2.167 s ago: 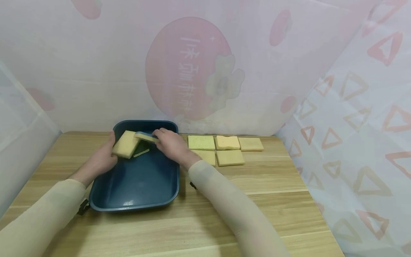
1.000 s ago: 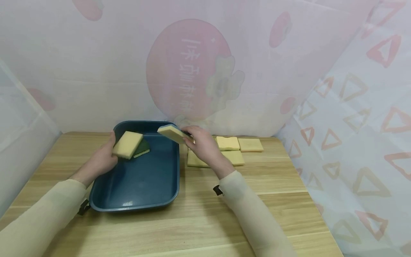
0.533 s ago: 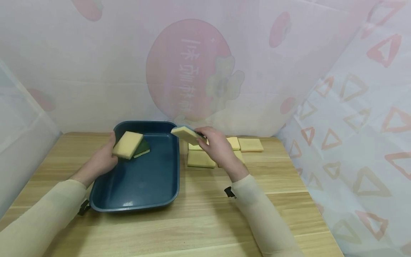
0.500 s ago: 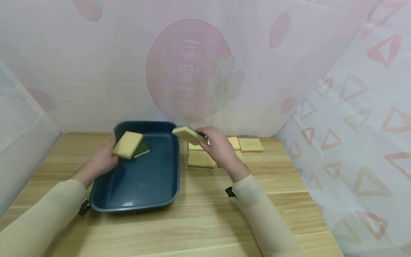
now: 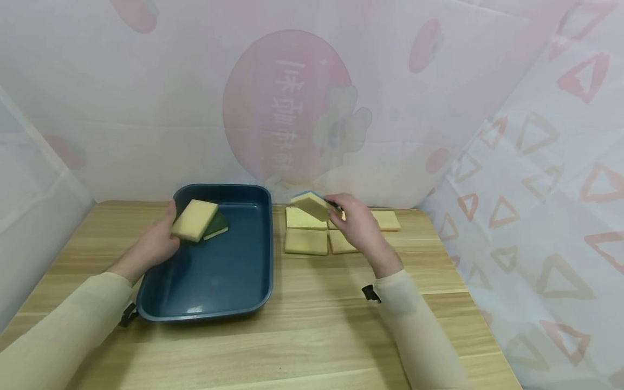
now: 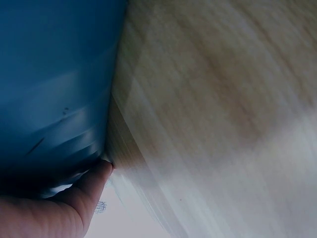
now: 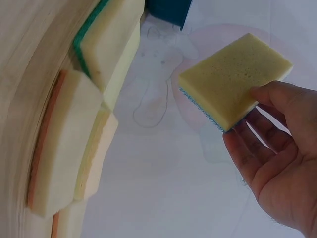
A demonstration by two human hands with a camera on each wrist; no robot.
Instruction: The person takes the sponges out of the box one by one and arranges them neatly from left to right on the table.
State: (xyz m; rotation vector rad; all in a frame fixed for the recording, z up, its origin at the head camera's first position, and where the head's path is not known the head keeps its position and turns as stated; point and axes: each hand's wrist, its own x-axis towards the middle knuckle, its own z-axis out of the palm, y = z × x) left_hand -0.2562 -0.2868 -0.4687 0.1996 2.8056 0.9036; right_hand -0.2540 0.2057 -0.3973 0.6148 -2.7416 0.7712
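Note:
My right hand (image 5: 358, 222) pinches a yellow sponge (image 5: 310, 206) with a blue scouring face, held tilted above the rows of sponges. In the right wrist view, thumb and fingers hold one side of that sponge (image 7: 233, 82), yellow face towards the camera. My left hand (image 5: 153, 244) grips the left wall of a dark blue tray (image 5: 224, 281). In the left wrist view a finger (image 6: 89, 186) lies against the tray's outer wall. Beside this hand, inside the tray, a yellow sponge (image 5: 196, 219) leans partly over a green-faced sponge (image 5: 216, 225).
Right of the tray, several sponges lie in two rows on the wooden table (image 5: 312, 325), among them a front-left sponge (image 5: 306, 242) and a back-right sponge (image 5: 387, 220). My right hand hides part of them. A printed cloth wall (image 5: 195, 97) stands behind.
My right hand has carried the blue-faced sponge out of the tray and rightwards, over the rows of sponges. The left hand, the tray and the sponges in it have stayed put.

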